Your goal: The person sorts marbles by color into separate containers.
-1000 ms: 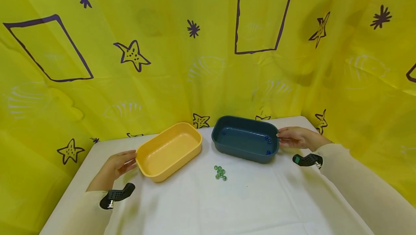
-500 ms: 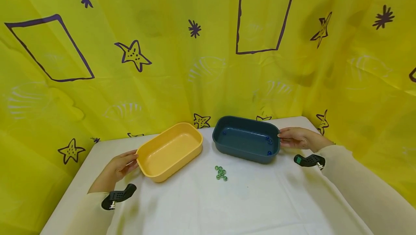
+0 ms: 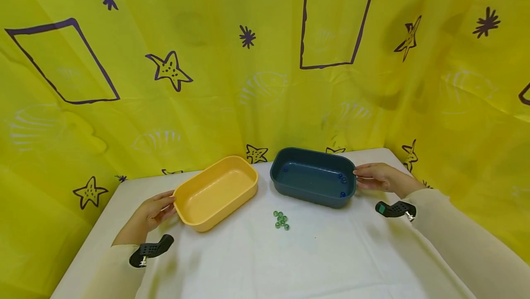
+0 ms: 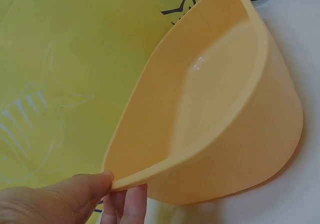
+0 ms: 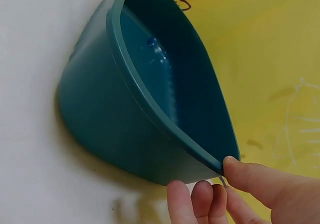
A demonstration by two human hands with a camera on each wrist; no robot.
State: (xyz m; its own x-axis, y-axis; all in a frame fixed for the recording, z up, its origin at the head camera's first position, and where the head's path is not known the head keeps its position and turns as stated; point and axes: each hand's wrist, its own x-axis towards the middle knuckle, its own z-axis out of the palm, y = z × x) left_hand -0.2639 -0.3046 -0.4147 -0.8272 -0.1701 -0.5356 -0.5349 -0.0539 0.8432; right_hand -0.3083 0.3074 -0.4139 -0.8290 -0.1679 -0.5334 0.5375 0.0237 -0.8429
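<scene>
- The yellow bin before you is a deep, smooth oblong with rounded corners, standing open side up on the white tabletop, slanted so its far end points away to the right; its inside is bare.
- Your left hand pinches its near-left rim, thumb at the edge and fingers against the outer wall.
- The dark teal bin, similar in shape, stands open side up just to the right, its right end angled slightly toward you.
- Your right hand pinches the rim at that end.
- Inside it you have small blue marbles, mostly toward the right end, one near the far left corner.
- Green glass marbles lie clustered on the tabletop in front of the gap between your bins.
</scene>
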